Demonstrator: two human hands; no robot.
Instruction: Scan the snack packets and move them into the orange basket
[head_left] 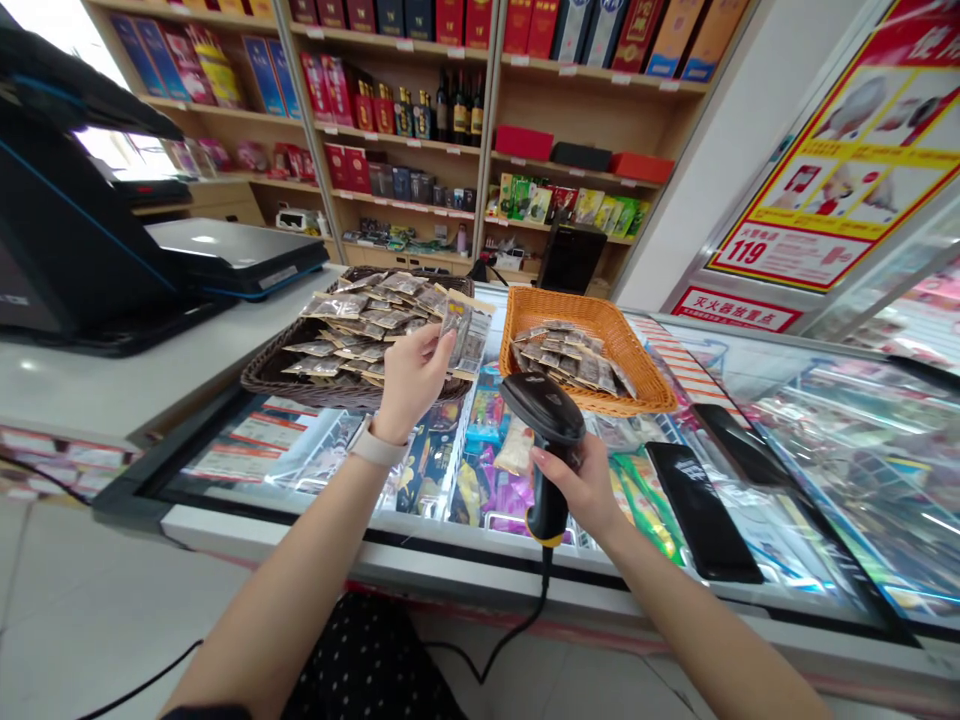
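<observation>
Between thumb and fingers, my left hand (414,380) pinches a small clear packet (468,335) with dark contents, raised over the right edge of a dark brown wicker basket (270,378). Similar packets (360,320) are heaped in that basket. Wrapped round the handle of a black barcode scanner (551,412) is my right hand (585,485); the scanner's head points up and left, toward the packet. Just beyond the scanner stands an orange wicker basket (637,350) with a smaller pile of packets (570,355) inside.
Both baskets rest on a glass-topped freezer (315,480) holding colourful bags. Two black phones (705,515) lie at the right. The scanner's cable (517,632) hangs over the front edge. A scale (240,250) sits on the left counter; stocked shelves (397,140) stand behind.
</observation>
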